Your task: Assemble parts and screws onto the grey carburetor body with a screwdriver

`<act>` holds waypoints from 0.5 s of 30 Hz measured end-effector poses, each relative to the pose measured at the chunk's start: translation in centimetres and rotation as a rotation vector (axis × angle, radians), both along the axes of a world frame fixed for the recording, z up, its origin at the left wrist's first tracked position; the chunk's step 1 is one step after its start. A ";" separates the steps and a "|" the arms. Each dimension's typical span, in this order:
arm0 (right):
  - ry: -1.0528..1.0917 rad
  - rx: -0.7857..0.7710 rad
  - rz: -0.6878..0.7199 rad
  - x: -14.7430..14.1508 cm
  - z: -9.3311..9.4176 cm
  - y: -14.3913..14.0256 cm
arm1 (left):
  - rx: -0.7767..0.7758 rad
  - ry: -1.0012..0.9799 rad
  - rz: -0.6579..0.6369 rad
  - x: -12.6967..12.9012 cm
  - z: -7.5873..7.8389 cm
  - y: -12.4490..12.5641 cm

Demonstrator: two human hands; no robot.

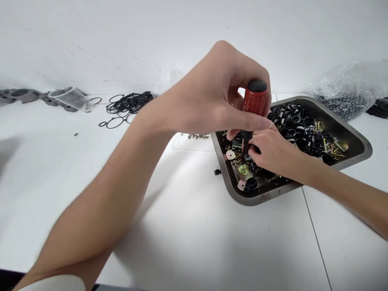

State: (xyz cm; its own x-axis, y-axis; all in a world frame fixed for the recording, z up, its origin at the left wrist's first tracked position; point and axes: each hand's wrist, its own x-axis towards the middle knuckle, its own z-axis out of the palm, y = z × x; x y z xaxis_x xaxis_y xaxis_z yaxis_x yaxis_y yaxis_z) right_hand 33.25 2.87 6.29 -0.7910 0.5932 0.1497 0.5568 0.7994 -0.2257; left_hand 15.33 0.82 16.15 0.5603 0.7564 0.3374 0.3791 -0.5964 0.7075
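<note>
My left hand is wrapped round the red handle of a screwdriver, held upright with its shaft pointing down into a metal tray. Close to the screwdriver's tip, my right hand has its fingers pinched together inside the tray; what they hold is hidden. Black ring-shaped clamps with metal bands fill much of the tray. Among them lie brass-coloured screws and round metal discs with a centre hole, such as a yellowish disc.
A plastic bag of small dark metal parts stands behind the tray. Black rubber rings lie in a heap, with a clear plastic cup further left. Small screws rest on a clear lid or dish. One small black part lies beside the tray.
</note>
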 end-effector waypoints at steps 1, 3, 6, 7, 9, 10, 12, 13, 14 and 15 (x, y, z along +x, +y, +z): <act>-0.003 -0.003 0.001 0.0 -0.1 0.0 | 0.010 -0.001 0.009 0.1 0.1 -0.1; -0.009 -0.003 0.006 0.1 -0.2 0.1 | 0.036 -0.001 0.031 0.1 0.4 -0.3; 0.001 0.017 0.018 0.2 -0.4 0.2 | 0.053 0.006 0.058 0.0 0.7 -0.5; 0.004 0.023 0.019 0.3 -0.5 0.2 | 0.068 0.021 0.065 -0.1 0.8 -0.5; 0.001 0.019 0.019 0.3 -0.5 0.3 | 0.094 0.050 0.075 -0.5 1.0 -0.5; -0.002 0.011 0.020 0.4 -0.5 0.3 | 0.099 0.051 0.076 -0.7 1.0 -0.4; -0.007 -0.008 0.023 0.4 -0.6 0.3 | 0.089 0.033 0.087 -1.1 1.1 -0.4; -0.007 -0.015 0.026 0.5 -0.6 0.3 | 0.082 0.023 0.103 -1.4 1.1 -0.5; -0.007 -0.018 0.029 0.6 -0.6 0.4 | 0.081 0.020 0.120 -1.6 1.1 -0.5; -0.006 -0.018 0.032 0.6 -0.7 0.4 | 0.091 0.022 0.141 -1.8 1.1 -0.5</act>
